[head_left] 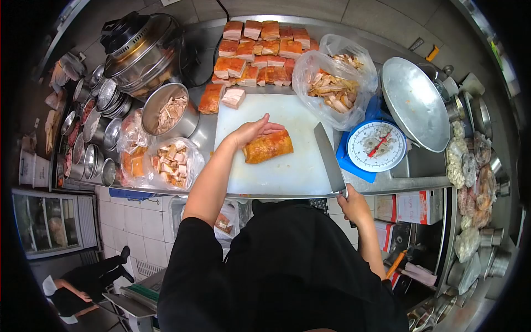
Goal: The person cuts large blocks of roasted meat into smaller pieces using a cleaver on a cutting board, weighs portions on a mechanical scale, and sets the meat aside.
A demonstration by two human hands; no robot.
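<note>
A golden-brown slab of roast pork belly (269, 147) lies skin side up on the white cutting board (251, 180). At its far left edge is my left hand (256, 131), fingers stretched out and thumb raised; the hand seems to touch the meat without wrapping round it. My right hand (354, 206) is closed around the handle of a cleaver (330, 160). The wide blade lies over the board's right edge, apart from the slab. Near the board's far left corner sits a pale cut block of pork (233, 98).
Rows of pork blocks (260, 52) stand behind the board. To the right are a bag of meat scraps (332, 91), a blue dial scale (376, 145) and a metal pan (415, 102). A steel pot (170, 110) and bagged chunks (173, 163) sit left. A person (91, 288) is at lower left.
</note>
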